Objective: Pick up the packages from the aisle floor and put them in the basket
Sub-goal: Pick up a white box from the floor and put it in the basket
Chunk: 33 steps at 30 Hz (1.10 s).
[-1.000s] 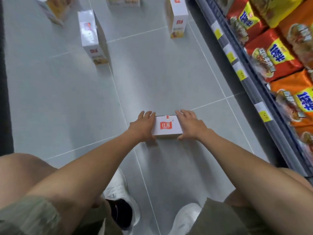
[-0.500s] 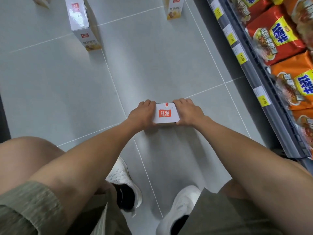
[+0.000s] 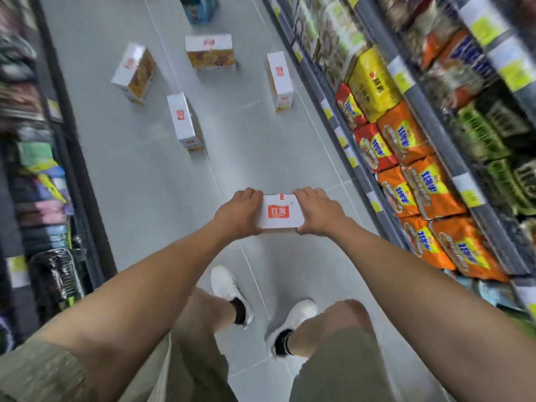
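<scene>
- Gripping a white package [image 3: 280,211] with a red logo on top, the left hand [image 3: 237,216] and right hand [image 3: 319,211] clasp its two short ends, with the fingers curled over the far edge.
- The package lies flat between the palms, held out in front of the person above the grey floor [image 3: 145,184], ahead of a pair of white shoes [image 3: 226,285].
- Four more boxes stand on the tiles farther down the aisle: a near one [image 3: 184,121], a left one [image 3: 135,72], a middle one [image 3: 210,52] and one just beside the right-hand shelf [image 3: 280,79].
- The right-hand shelf [image 3: 359,172] holds packed rows of bags: orange packs [image 3: 435,190], red packs [image 3: 374,147] and a yellow pack [image 3: 372,85], with yellow price tags along its rail.
- The left-hand shelf [image 3: 72,158] is full too, but its goods are too blurred to name.
</scene>
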Motion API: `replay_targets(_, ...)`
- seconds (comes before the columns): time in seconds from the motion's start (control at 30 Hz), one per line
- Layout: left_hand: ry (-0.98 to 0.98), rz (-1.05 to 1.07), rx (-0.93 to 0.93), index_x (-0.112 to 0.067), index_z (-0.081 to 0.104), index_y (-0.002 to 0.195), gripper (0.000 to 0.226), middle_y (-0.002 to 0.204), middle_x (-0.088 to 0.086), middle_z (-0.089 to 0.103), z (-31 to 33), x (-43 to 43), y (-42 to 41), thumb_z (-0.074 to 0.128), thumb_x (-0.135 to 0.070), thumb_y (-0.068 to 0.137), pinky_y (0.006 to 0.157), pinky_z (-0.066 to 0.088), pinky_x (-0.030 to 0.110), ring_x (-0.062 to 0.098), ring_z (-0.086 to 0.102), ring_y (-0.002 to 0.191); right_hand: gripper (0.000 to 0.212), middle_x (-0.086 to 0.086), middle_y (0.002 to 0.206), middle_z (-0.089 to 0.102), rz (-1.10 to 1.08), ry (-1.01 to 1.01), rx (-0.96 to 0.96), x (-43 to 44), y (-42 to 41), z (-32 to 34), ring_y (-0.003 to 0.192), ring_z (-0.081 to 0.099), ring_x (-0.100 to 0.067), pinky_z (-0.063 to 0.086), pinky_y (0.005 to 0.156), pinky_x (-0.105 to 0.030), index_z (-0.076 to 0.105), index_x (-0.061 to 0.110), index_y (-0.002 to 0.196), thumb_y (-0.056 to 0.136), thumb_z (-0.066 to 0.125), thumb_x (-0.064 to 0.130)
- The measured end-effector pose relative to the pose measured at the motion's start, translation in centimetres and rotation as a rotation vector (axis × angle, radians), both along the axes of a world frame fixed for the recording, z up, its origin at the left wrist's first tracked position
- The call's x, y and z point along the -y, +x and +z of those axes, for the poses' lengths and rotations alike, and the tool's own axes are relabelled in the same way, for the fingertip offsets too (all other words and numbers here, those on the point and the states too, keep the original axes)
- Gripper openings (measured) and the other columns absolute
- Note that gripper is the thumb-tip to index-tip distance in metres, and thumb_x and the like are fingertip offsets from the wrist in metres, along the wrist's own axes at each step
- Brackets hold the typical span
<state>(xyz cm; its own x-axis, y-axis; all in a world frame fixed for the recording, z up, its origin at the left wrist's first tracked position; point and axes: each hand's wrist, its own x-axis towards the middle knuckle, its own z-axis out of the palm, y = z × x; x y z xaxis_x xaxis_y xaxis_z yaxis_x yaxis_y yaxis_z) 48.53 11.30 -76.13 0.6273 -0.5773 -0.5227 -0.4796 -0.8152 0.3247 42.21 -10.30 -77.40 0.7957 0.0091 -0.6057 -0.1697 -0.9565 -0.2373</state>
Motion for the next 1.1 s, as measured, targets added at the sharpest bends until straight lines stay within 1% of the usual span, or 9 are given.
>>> replay_targets(0.13, 0.01, 0.001, 0.021, -0.014, 0.041, 0.136, 0.08, 0.131, 0.008, 0.051, 12.7, -0.4, 1.4, 0.084, -0.043, 0.075, 0.093, 0.051, 0.043, 0.028, 0.05, 0.12, 0.084, 0.0, 0.135, 0.049, 0.031, 0.003, 0.056, -0.4, 1.2, 12.4, 0.129, 0.044, -0.027, 0.049, 0.081, -0.043, 0.039, 0.025, 0.142, 0.072, 0.082, 0.041)
replay_targets(0.23, 0.009, -0.038, 0.074, -0.014, 0.044, 0.131, 0.075, 0.126, 0.007, 0.052, 21.1, -0.3, 2.0, 0.081, -0.047, 0.075, 0.093, 0.051, 0.044, 0.028, 0.051, 0.117, 0.087, 0.001, 0.136, 0.049, 0.03, 0.016, 0.105, -0.1, 1.0, 20.2, 0.129, 0.045, -0.028, 0.05, 0.085, -0.044, 0.038, 0.027, 0.144, 0.071, 0.082, 0.046)
replay_targets(0.4, 0.046, -0.108, 0.171, -0.018, 0.045, 0.133, 0.077, 0.126, 0.003, 0.054, 28.8, 0.6, 2.0, 0.082, -0.049, 0.074, 0.088, 0.05, 0.038, 0.025, 0.055, 0.115, 0.075, 0.003, 0.125, 0.056, 0.057, 0.017, 0.187, 1.0, 0.2, 28.0, 0.121, 0.052, -0.029, 0.053, 0.084, -0.045, 0.047, 0.033, 0.128, 0.063, 0.079, 0.052)
replay_targets(0.5, 0.026, -0.122, 0.206, -0.021, 0.042, 0.139, 0.082, 0.131, 0.001, 0.054, 31.3, 1.4, 1.8, 0.082, -0.053, 0.075, 0.092, 0.052, 0.036, 0.021, 0.055, 0.117, 0.075, 0.004, 0.128, 0.057, 0.066, -0.003, 0.239, 2.1, -0.5, 30.7, 0.122, 0.052, -0.028, 0.05, 0.082, -0.043, 0.046, 0.033, 0.129, 0.064, 0.077, 0.054)
replay_targets(0.57, 0.018, -0.128, 0.209, -0.024, 0.039, 0.143, 0.086, 0.134, 0.0, 0.053, 32.3, 2.3, 1.6, 0.082, -0.054, 0.075, 0.095, 0.053, 0.037, 0.02, 0.054, 0.12, 0.079, 0.005, 0.129, 0.057, 0.063, -0.012, 0.256, 2.9, -1.0, 31.9, 0.122, 0.053, -0.027, 0.053, 0.086, -0.046, 0.045, 0.034, 0.132, 0.063, 0.075, 0.058)
replay_targets(0.7, -0.014, -0.134, 0.192, -0.026, 0.036, 0.147, 0.089, 0.139, -0.002, 0.053, 33.0, 4.3, 1.0, 0.082, -0.052, 0.076, 0.1, 0.052, 0.037, 0.019, 0.054, 0.123, 0.083, 0.005, 0.13, 0.057, 0.029, -0.03, 0.251, 4.5, -2.2, 33.5, 0.122, 0.052, -0.026, 0.054, 0.09, -0.049, 0.045, 0.037, 0.135, 0.062, 0.077, 0.057)
replay_targets(0.83, -0.024, -0.218, 0.171, -0.028, 0.035, 0.149, 0.09, 0.141, -0.003, 0.052, 33.0, 6.7, 1.2, 0.082, -0.053, 0.077, 0.102, 0.052, 0.038, 0.019, 0.053, 0.125, 0.087, 0.004, 0.133, 0.056, -0.058, -0.061, 0.237, 6.0, -3.8, 33.9, 0.126, 0.05, -0.025, 0.053, 0.092, -0.048, 0.042, 0.037, 0.141, 0.064, 0.076, 0.059)
replay_targets(1.0, -0.024, -0.468, 0.215, -0.025, 0.036, 0.15, 0.09, 0.142, -0.001, 0.051, 33.6, 10.5, 2.6, 0.08, -0.054, 0.076, 0.105, 0.05, 0.039, 0.02, 0.051, 0.127, 0.083, 0.003, 0.129, 0.058, -0.292, -0.081, 0.236, 6.6, -7.1, 33.9, 0.119, 0.053, -0.025, 0.054, 0.092, -0.049, 0.046, 0.033, 0.136, 0.064, 0.077, 0.059)
replay_targets(1.1, -0.017, -0.656, 0.244, -0.02, 0.036, 0.149, 0.094, 0.143, 0.002, 0.05, 34.1, 13.2, 2.4, 0.079, -0.056, 0.073, 0.106, 0.048, 0.041, 0.021, 0.05, 0.128, 0.079, 0.001, 0.127, 0.058, -0.444, -0.113, 0.263, 6.4, -10.4, 33.9, 0.12, 0.054, -0.025, 0.052, 0.089, -0.042, 0.047, 0.031, 0.133, 0.066, 0.079, 0.059)
